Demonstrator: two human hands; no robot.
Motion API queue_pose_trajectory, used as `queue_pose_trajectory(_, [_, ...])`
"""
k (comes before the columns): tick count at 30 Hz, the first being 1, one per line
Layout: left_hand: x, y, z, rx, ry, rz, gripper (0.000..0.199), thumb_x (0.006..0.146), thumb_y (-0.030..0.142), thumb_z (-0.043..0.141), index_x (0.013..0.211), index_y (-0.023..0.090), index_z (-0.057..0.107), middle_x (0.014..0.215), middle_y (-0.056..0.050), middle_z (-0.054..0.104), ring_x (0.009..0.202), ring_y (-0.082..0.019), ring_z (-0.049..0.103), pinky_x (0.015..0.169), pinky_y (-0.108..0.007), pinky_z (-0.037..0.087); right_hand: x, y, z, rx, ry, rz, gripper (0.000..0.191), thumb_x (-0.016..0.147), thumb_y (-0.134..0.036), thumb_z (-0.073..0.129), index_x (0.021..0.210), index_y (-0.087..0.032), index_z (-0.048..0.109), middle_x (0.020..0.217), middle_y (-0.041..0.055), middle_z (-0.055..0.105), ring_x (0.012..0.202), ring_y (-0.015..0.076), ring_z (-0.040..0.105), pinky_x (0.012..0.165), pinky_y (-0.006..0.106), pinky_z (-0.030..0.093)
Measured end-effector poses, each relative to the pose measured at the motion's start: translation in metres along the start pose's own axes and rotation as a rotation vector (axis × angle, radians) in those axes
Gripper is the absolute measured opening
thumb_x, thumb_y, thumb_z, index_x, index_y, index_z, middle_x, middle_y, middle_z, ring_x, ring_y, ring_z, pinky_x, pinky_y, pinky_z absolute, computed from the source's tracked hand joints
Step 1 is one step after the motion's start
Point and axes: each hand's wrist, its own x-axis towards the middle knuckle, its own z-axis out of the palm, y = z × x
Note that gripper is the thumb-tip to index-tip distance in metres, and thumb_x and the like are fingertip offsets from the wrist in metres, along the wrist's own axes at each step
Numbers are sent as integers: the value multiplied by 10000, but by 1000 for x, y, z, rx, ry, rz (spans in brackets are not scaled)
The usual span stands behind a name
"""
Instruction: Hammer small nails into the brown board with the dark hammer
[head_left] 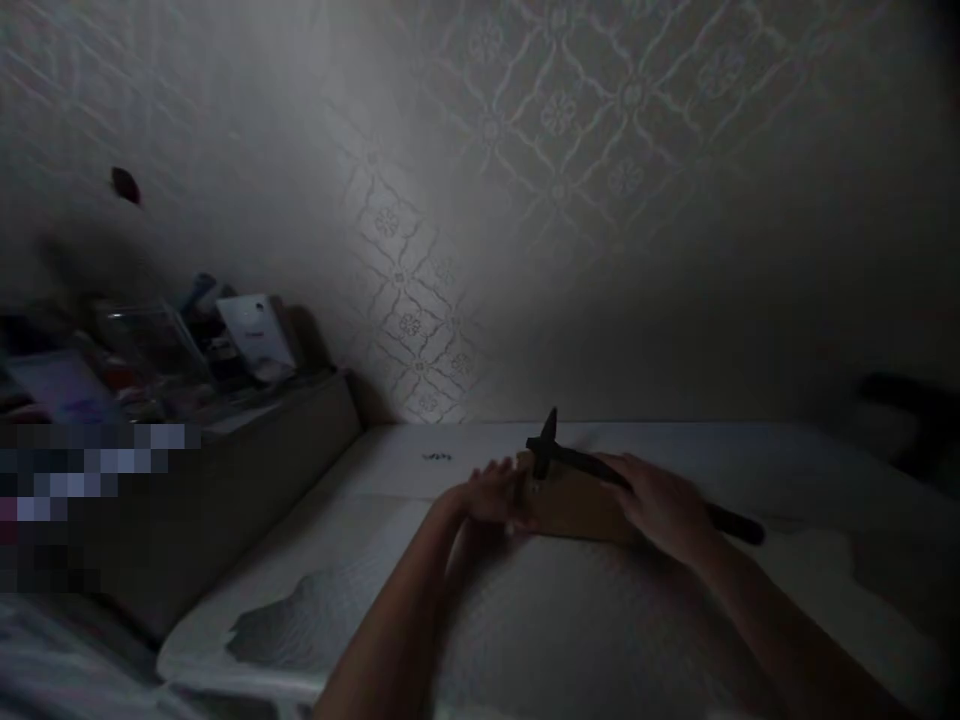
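Note:
My right hand (664,505) is wrapped round the dark handle of a hammer (581,460). The hammer's head is over the left end of a brown wooden board (581,505), with its pointed end upward. At that same end of the board is my left hand (491,492), its fingers partly hidden and blurred in the dim light. A small pale spot shows just under the hammer head, too small to make out. The board lies on a white surface in front of me.
The white table (375,520) has a torn grey patch (300,620) at its left. Further left, a raised shelf (285,430) carries a white box (257,330), a clear container (154,345) and clutter. A patterned wall (555,250) stands behind; a dark blurred object (911,410) is at right.

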Motion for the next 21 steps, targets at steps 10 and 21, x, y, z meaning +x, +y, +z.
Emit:
queue_pose_trajectory(10, [0,3,-2,76,-69,-23,1086,655,711,559,1462,208,34,1507,-145,-41,1367,-353,-51,1080,-553,37,-1,2,4,24,-9,15,393,863,-227,416,1237,-298,512,1102,31,642,922,201,618,753,300,464])
queue_pose_trajectory(21, [1,2,-2,71,-67,-15,1099,644,737,551,1461,226,22,1514,-133,-40,1370,-348,-47,1087,-543,36,-2,3,7,27,-36,30,391,860,-250,418,1235,-290,518,1129,43,637,957,224,617,790,349,476])
